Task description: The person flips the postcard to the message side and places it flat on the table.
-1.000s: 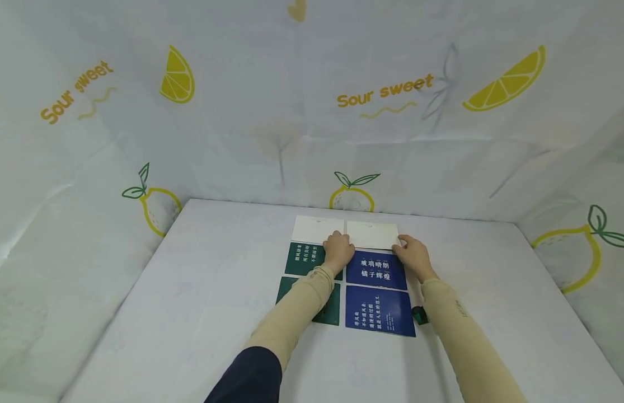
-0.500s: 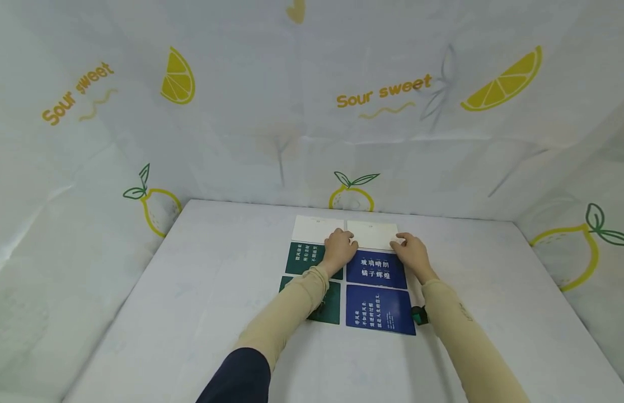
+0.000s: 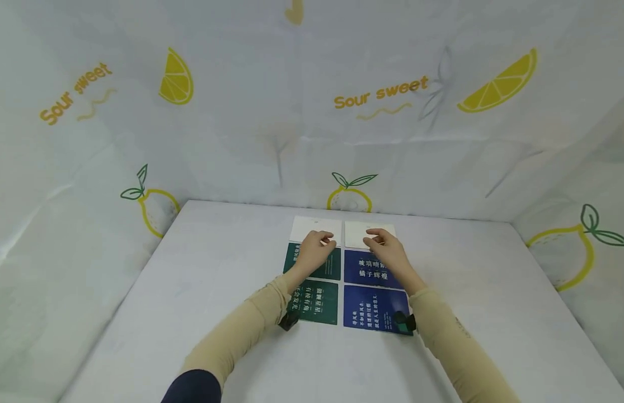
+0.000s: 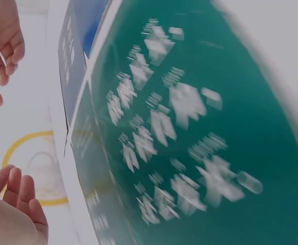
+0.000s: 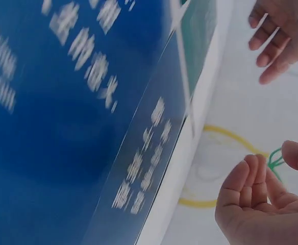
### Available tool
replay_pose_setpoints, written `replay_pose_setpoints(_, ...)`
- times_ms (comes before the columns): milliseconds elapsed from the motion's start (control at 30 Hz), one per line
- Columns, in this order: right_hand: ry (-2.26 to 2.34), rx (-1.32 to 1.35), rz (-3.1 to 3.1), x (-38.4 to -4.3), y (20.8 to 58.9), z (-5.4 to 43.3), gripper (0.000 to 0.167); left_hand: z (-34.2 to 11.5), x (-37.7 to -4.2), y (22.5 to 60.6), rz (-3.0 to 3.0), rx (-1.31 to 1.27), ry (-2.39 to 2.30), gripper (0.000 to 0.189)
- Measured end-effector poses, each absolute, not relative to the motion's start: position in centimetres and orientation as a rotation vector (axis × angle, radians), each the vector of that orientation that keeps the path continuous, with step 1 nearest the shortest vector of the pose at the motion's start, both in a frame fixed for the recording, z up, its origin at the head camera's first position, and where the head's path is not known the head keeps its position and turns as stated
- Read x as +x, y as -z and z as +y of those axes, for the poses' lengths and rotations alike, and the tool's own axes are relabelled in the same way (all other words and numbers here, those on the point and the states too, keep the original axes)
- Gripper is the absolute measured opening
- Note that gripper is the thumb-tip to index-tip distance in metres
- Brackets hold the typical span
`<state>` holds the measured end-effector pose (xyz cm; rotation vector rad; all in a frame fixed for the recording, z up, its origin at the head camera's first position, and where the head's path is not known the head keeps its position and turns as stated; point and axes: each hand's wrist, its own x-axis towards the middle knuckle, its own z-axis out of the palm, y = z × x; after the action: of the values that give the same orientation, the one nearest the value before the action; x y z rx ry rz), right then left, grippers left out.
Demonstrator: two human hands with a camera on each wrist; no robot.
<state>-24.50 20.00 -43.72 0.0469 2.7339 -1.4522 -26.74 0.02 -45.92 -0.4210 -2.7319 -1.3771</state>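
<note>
Six cards lie flat in two columns and three rows. A left white card (image 3: pixel 317 224) and a right white card (image 3: pixel 356 235) form the far row. Nearer, in the left column, come an upper green card (image 3: pixel 332 266) and a lower green card (image 3: pixel 319 305). On the right are an upper blue card (image 3: pixel 357 277) and a lower blue card (image 3: pixel 369 308). White characters cover the coloured cards. My left hand (image 3: pixel 312 252) hovers over the left column, fingers loosely bent around nothing. Opposite it, my right hand (image 3: pixel 390 253) hangs over the right column, also holding nothing.
A white table (image 3: pixel 191 280) bears the cards. White sheeting (image 3: pixel 251 151) printed with lemons stands behind and at both sides. Small dark devices sit by each wrist, the left device (image 3: pixel 289 320) and the right device (image 3: pixel 401 319) both close above the cards.
Both hands have come away from the white cards. The left hand has moved left and nearer, the right hand inward to the left. The cards keep their layout.
</note>
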Motion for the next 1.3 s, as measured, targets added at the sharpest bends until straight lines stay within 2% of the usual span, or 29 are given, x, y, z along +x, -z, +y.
replay_pose_setpoints(233,1.648,0.001,2.436,-23.4,43.8,17.2,0.053,-3.1,-25.0,46.4,-2.790,-0.401,1.444,0.039)
replay_pose_setpoints(500,1.632,0.011,2.296,-22.3,45.0,15.2,0.060,-4.9,-23.6,47.1,-2.861,-0.359,1.484,0.051)
replay_pose_setpoints(800,1.548,0.087,2.342,-21.4,45.7,13.9,0.062,-5.8,-23.0,47.6,-2.924,-0.008,1.565,0.063)
replay_pose_setpoints(1133,1.572,0.130,2.324,-21.4,46.3,13.5,0.061,-6.3,-23.1,47.5,-2.875,0.102,1.719,0.062)
replay_pose_setpoints(1300,1.740,0.179,2.212,-21.7,46.6,13.5,0.057,-6.8,-23.4,47.6,-2.791,0.128,1.844,0.060)
